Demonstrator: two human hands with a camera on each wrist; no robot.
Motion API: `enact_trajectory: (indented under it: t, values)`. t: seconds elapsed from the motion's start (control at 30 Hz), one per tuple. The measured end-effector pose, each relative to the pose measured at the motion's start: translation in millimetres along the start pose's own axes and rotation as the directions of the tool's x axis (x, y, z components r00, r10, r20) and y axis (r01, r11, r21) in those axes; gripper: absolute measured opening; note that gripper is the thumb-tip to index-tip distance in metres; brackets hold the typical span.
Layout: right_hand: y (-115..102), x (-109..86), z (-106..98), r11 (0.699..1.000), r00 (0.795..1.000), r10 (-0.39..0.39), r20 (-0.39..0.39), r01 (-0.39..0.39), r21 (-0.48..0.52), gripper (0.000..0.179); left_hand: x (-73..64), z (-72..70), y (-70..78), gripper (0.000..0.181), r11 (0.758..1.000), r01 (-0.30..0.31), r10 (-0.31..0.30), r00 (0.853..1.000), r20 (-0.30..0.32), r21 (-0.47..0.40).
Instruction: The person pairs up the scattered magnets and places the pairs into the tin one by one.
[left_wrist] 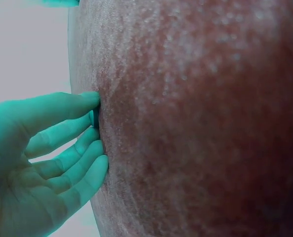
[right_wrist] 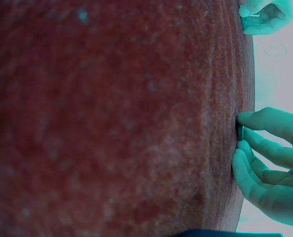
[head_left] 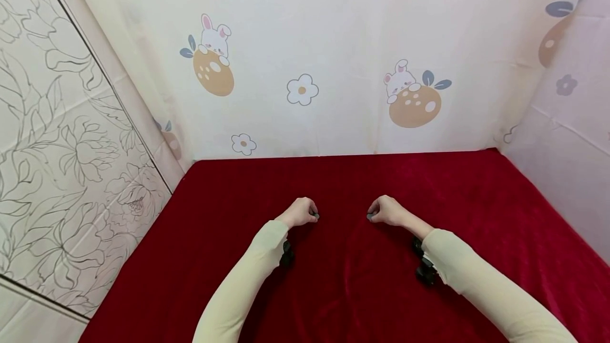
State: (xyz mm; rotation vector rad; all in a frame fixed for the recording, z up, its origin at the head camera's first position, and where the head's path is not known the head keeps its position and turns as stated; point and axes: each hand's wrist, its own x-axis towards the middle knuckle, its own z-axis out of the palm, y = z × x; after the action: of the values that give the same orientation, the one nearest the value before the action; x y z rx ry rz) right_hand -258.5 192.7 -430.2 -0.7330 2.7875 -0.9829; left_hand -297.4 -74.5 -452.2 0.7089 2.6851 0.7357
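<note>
On the red cloth [head_left: 333, 279] my left hand [head_left: 301, 211] pinches a small flat dark-grey piece [head_left: 316, 215] between thumb and fingertips. Seen edge-on in the left wrist view, this piece [left_wrist: 95, 118] is thin and held right at the cloth. To its right, a short gap away, my right hand [head_left: 389, 211] pinches a similar small grey piece [head_left: 369, 216]. The right wrist view has that piece [right_wrist: 240, 132] edge-on against the cloth, between thumb and fingers. Fingers cover most of both pieces, so I cannot tell their exact kind.
A pale curtain [head_left: 343, 120] printed with rabbits and flowers stands behind the cloth's far edge. A panel with line-drawn flowers [head_left: 71, 136] borders the left, and a pale sheet [head_left: 567, 115] the right. Black devices [head_left: 425, 270] hang at both wrists.
</note>
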Motion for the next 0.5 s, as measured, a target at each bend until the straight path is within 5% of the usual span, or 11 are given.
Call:
enact_trajectory:
  t: [0.1, 0.27, 0.5]
  values:
    - [-1.0, 1.0, 1.0, 1.0, 1.0, -0.012, 0.004, 0.012, 0.004, 0.012, 5.0, 2.7, -4.1, 0.014, 1.0, -0.025, 0.025, 1.0, 0.008, -0.006]
    - [-3.8, 4.7, 3.8, 1.0, 1.0, -0.018, 0.016, 0.018, 0.011, 0.013, -9.2, -4.1, 18.8, 0.013, 1.0, -0.01, 0.011, 1.0, 0.011, -0.007]
    - [-11.0, 10.4, 9.0, 1.0, 1.0, -0.015, 0.026, 0.014, 0.014, 0.014, -9.2, -2.2, 27.2, 0.012, 0.999, -0.043, 0.043, 0.999, 0.01, 0.01]
